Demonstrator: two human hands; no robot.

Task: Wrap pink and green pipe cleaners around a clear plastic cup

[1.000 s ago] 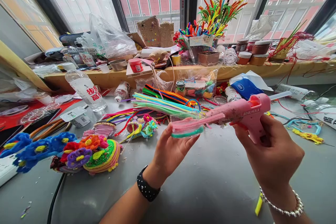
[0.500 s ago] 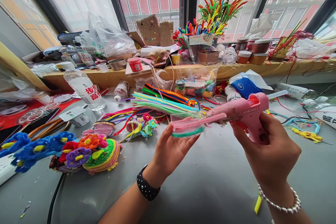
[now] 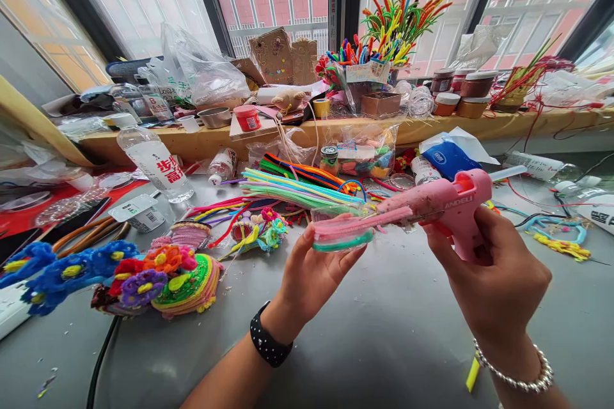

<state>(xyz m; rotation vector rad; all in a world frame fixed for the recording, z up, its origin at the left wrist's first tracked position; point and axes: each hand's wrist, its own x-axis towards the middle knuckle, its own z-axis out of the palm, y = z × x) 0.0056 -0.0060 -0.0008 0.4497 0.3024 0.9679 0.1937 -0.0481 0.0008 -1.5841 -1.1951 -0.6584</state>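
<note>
My right hand (image 3: 494, 262) is closed round the handle of a pink glue gun (image 3: 432, 201), with a clear glue stick (image 3: 508, 172) poking out of its back end. The gun's nozzle points left, at a small clear plastic cup (image 3: 343, 244) wrapped with pink and green pipe cleaners. My left hand (image 3: 311, 278) grips this cup between thumb and fingers, above the table. Whether the nozzle touches the pipe cleaners I cannot tell. Behind the cup lies a bundle of pastel pipe cleaners (image 3: 297, 192).
Pipe-cleaner flowers (image 3: 144, 278) lie at the left, near a water bottle (image 3: 156, 160) and a white plastic tub (image 3: 137, 212). A blue tissue pack (image 3: 446, 158) is behind the gun. Jars (image 3: 474, 84) and a pot of colourful stems (image 3: 369, 73) line the window ledge. A black cable (image 3: 103, 358) crosses the table.
Almost nothing differs. Both hands, the cup and the glue gun stay in nearly the same place, with only a very slight shift of the right hand.
</note>
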